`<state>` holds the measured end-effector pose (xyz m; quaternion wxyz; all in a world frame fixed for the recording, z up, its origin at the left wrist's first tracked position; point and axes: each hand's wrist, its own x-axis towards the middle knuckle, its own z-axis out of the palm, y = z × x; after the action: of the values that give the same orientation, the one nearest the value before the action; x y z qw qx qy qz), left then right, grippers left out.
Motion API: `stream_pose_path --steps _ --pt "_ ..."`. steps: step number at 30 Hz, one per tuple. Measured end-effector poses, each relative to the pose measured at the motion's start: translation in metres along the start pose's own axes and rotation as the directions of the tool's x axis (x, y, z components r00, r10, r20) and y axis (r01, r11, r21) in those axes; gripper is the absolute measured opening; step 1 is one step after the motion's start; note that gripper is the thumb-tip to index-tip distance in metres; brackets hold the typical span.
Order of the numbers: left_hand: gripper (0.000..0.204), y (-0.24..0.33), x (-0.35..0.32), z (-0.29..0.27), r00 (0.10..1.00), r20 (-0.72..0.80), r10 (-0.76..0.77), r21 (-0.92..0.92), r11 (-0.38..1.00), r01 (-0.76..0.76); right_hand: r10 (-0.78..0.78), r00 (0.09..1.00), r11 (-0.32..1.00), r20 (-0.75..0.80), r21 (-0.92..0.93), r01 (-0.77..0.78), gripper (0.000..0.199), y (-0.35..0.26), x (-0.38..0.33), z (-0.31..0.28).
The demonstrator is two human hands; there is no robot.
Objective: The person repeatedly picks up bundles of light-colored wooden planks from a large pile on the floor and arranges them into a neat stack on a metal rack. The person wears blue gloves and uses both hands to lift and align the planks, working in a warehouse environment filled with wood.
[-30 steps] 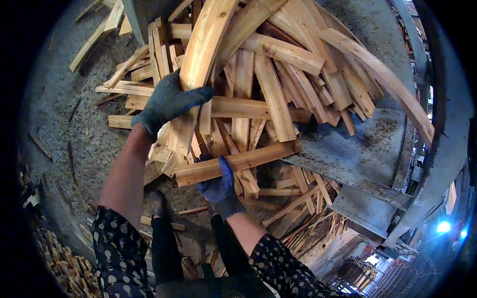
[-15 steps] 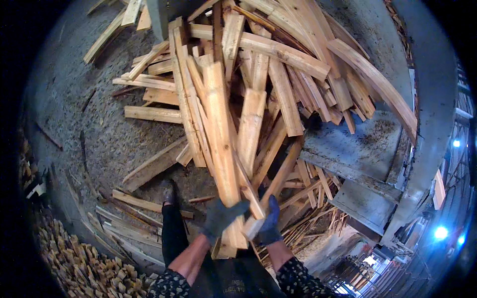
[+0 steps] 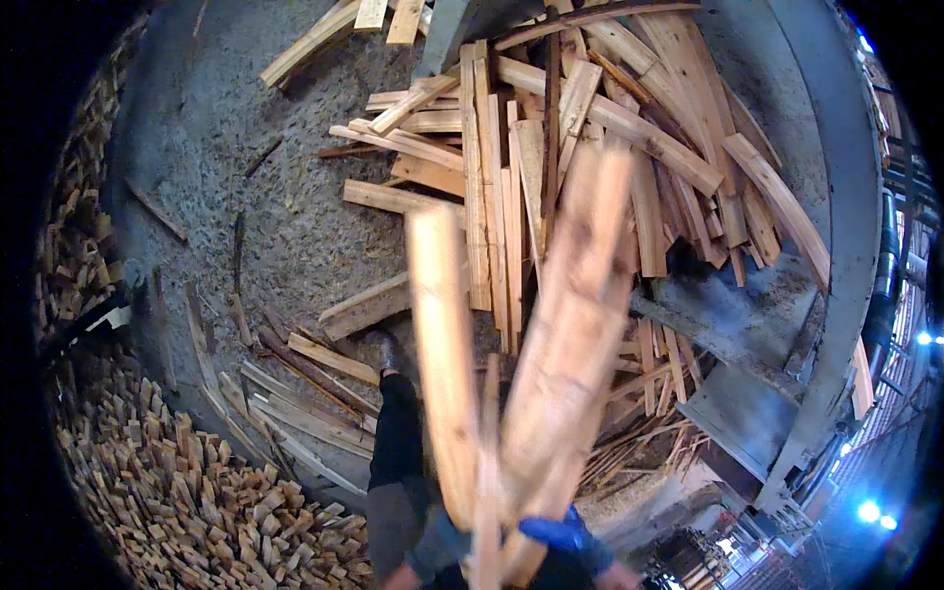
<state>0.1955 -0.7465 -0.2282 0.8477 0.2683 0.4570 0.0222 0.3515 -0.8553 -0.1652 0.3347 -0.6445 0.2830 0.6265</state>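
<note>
At the bottom of the view my left hand, in a grey glove, is closed at the lower end of a long pale wooden board. My right hand, in a blue glove, is closed round the lower end of several wider boards, smeared by motion. A narrow wooden strip stands between the two groups. All these boards point up and away from me, spread like a V. Parts of the fingers are hidden behind the wood.
A heap of loose boards lies ahead against a grey metal frame. Stacked wood pieces fill the lower left. Long strips lie on the rough floor. To the right stands a metal ledge.
My hands have drawn lower and nearer to me, with the boards lifted off the heap and spread apart. The view has swung left, so the heap sits further right.
</note>
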Motion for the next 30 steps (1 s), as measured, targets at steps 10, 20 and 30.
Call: stream_pose_path --steps 10,20,30 --pt "0.043 0.013 0.193 -0.148 0.892 -0.443 0.087 -0.128 0.979 -0.159 -0.225 0.723 0.763 0.654 -0.343 0.548 0.058 -0.133 0.297 0.155" --pt "0.047 -0.071 0.317 -0.214 0.784 -0.62 0.03 -0.014 0.999 -0.049 -0.427 0.763 0.4 0.485 -0.655 0.64 0.079 -0.1 0.433 0.162" --pt "0.064 -0.114 0.299 -0.266 0.852 -0.422 0.309 0.173 0.95 -0.259 -0.426 0.763 0.254 0.486 -0.745 0.616 0.089 -0.12 0.442 0.18"
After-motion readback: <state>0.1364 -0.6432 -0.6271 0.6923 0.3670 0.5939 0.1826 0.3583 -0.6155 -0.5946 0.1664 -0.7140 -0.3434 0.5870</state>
